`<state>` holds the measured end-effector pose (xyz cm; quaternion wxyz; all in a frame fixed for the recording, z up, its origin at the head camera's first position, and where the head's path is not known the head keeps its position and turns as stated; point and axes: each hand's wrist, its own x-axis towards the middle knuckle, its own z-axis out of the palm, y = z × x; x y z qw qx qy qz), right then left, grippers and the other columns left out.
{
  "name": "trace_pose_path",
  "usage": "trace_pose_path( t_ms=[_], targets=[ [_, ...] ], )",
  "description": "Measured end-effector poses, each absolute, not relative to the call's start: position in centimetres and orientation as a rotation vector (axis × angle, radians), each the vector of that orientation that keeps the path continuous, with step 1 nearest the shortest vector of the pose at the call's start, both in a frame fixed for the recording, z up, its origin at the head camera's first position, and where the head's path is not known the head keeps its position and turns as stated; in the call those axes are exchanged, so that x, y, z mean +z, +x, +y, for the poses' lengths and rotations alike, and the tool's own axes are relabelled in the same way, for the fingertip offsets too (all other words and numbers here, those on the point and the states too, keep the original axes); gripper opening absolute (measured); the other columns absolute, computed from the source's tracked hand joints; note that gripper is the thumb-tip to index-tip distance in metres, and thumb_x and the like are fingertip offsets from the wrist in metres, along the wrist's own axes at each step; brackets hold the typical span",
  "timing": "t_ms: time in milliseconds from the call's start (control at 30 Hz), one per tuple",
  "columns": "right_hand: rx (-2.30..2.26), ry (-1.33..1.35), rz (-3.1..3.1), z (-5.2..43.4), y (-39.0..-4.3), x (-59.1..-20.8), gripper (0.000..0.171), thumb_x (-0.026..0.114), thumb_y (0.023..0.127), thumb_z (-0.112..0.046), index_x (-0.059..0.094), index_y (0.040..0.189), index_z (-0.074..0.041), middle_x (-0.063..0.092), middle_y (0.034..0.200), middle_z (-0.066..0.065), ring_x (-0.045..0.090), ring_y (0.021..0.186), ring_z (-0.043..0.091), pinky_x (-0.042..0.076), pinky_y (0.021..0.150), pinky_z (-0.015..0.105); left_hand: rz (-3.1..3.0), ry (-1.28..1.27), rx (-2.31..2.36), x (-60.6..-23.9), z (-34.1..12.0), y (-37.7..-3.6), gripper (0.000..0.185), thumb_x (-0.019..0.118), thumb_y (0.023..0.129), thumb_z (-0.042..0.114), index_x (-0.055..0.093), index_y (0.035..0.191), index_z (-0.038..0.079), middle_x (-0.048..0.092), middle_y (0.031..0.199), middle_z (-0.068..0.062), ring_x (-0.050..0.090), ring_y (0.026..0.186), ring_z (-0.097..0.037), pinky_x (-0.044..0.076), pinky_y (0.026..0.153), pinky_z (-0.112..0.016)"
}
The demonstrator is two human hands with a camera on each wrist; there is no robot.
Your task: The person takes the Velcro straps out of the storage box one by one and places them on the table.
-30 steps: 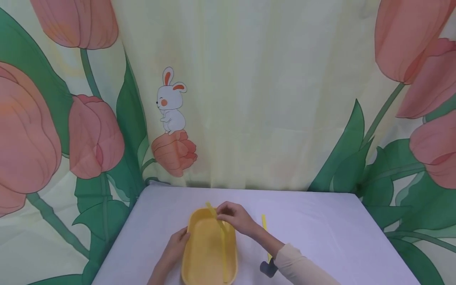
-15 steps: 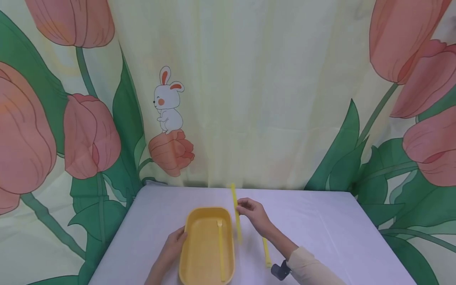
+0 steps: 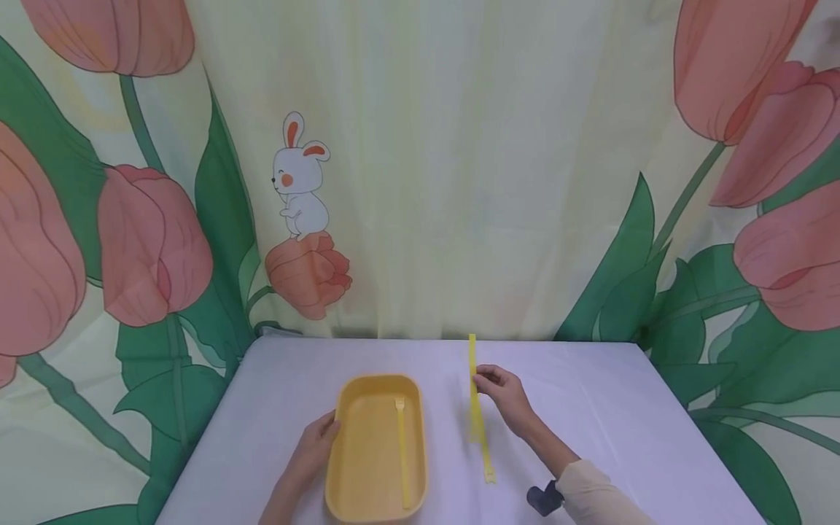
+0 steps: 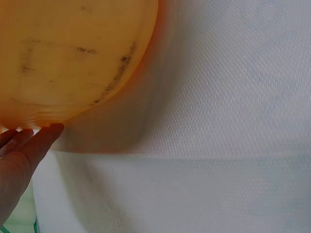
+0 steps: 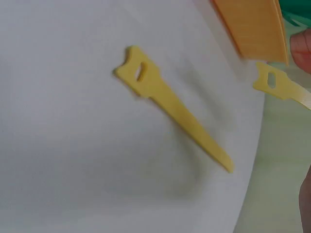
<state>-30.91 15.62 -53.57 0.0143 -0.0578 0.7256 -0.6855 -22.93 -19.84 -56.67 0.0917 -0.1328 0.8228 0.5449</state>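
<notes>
A yellow oblong tray (image 3: 348,467) sits on the white table near the front edge, with a yellow fork (image 3: 401,456) lying along its right side. My left hand (image 3: 324,440) rests against the tray's left wall (image 4: 73,58), fingers (image 4: 26,143) straight on it. To the right of the tray, my right hand (image 3: 484,380) pinches a long yellow strap (image 3: 472,357) that hangs upright above the table. A second yellow strap (image 3: 486,456) lies flat on the cloth just below it, and its slotted end (image 5: 138,73) shows in the right wrist view.
The white table (image 3: 623,423) ends at a tulip-and-rabbit curtain (image 3: 420,182) along its far edge. A dark wrist camera mount (image 3: 542,499) sits on my right forearm.
My right hand lifted the strap off the tray and carried it right, over the strap lying on the table. The fork in the tray is now uncovered. My left hand stayed at the tray.
</notes>
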Motion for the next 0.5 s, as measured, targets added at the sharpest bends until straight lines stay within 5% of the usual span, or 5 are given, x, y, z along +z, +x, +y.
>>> trace_pose_path(
  t_ms=[500],
  targets=[
    [-1.803, 0.227, 2.365, 20.9, -31.3, -56.2, 0.043, 0.07, 0.086, -0.022, 0.061, 0.116, 0.008, 0.064, 0.106, 0.015, 0.063, 0.084, 0.017, 0.057, 0.075, 0.03, 2.461, -0.379, 1.604, -56.4, -19.8, -22.7, 0.05, 0.039, 0.102, 0.027, 0.035, 0.141, -0.003, 0.036, 0.144, -0.023, 0.03, 0.132, -0.041, 0.029, 0.103, -0.059]
  ],
)
